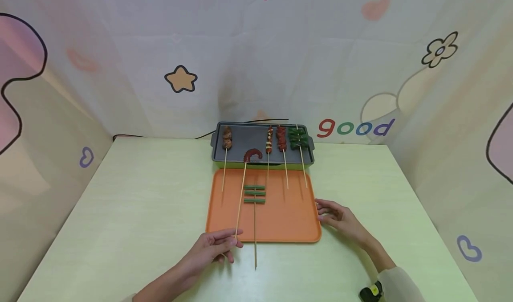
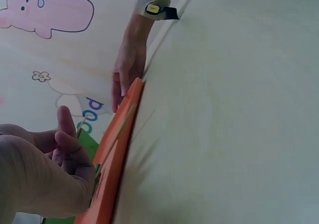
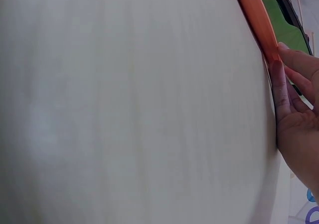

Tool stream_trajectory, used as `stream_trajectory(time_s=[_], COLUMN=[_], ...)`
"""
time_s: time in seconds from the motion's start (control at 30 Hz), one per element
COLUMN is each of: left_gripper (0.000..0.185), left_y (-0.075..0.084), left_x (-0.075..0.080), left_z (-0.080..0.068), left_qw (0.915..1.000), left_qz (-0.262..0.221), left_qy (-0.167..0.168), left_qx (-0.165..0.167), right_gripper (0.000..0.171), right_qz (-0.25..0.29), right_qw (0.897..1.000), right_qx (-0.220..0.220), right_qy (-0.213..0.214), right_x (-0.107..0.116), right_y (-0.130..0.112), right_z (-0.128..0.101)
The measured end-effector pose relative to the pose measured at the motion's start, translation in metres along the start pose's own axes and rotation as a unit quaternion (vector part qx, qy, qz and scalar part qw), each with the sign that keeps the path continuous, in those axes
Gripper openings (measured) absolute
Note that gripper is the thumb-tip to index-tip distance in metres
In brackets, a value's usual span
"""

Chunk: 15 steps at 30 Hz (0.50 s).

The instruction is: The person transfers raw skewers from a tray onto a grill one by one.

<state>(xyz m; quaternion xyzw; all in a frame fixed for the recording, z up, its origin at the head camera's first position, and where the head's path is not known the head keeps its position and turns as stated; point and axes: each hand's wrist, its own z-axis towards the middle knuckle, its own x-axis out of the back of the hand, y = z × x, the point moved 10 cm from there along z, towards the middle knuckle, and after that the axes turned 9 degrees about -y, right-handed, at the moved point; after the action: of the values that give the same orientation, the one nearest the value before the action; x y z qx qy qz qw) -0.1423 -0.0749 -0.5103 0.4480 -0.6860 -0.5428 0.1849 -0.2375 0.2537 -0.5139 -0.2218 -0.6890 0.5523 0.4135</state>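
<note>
Hands [image 1: 212, 248] partly hiding skewer [image 1: 241, 195] end

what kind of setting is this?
Probably a staged tabletop booth for pretend grilling, not a real kitchen: cartoon-printed backdrop on three sides, a grill pan with skewers, and an orange tray on a pale green table.

Surface [image 1: 120, 213]: pale green, faint wood grain, matt. Tray [image 1: 296, 224]: orange plastic, smooth, low sheen. Grill pan [image 1: 248, 139]: dark grey, matt coating; skewer sticks [image 1: 240, 202]: thin bare wood.
</note>
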Motion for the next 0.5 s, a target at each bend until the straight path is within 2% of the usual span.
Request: stream_trajectory(time_s=[0.23,0.5], left_gripper=[0.052,0.043], left_y=[0.025,0.039], left_x=[0.007,0.020], left_z=[0.029,0.054], left_qw=[0.9978,0.9913], left_qz=[-0.005,-0.030], left_qy=[0.041,0.091], left_qx=[-0.052,-0.090], right_gripper=[0.054,0.053], right_qz=[-0.004,-0.002], right_qw=[1.000,1.000], right_qx=[0.004,0.007], right_qy=[-0.004,-0.005], right_x=[-0.001,0.000], right_y=[0.000,0.000], right_z=[-0.001,-0.001])
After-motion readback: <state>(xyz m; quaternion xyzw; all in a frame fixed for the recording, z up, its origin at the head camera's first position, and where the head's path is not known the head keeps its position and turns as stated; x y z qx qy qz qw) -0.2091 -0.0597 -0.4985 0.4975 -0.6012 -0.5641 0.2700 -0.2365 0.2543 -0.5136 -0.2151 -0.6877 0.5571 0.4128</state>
